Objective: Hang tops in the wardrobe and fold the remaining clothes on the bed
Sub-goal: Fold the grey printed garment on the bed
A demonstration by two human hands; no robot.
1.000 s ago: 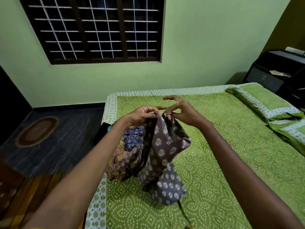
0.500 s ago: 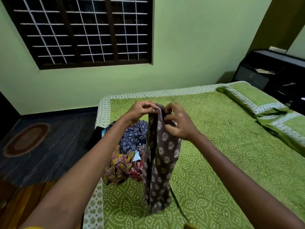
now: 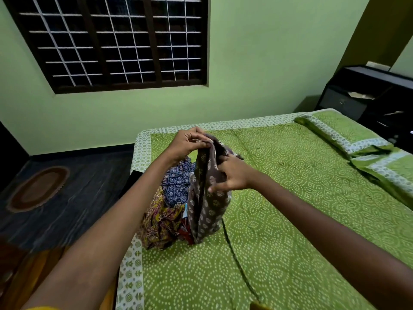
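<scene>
- The left hand (image 3: 190,145) pinches the top edge of a grey-brown cotton garment with small pale flower prints (image 3: 209,198), with its fingers curled tight.
- The right hand (image 3: 231,175) grips the same cloth lower down, thumb on the near side. Its other fingers are hidden behind the fabric, I think.
- The garment hangs over the green dotted bedspread (image 3: 290,198), and its bottom end touches the bed just beside a heap of colourful printed clothes (image 3: 169,204).
- Its long side runs up and down, top edge up at the left hand, loose end pointing down at the bed.
- The cloth could slip if one pinch lets go, and the fold would come out crooked.
- The hanging end could catch on the heap and drag it toward the bed's edge.
- A thin dark cord (image 3: 237,260) lies on the bed near the cloth and could get tangled in the fold.
</scene>
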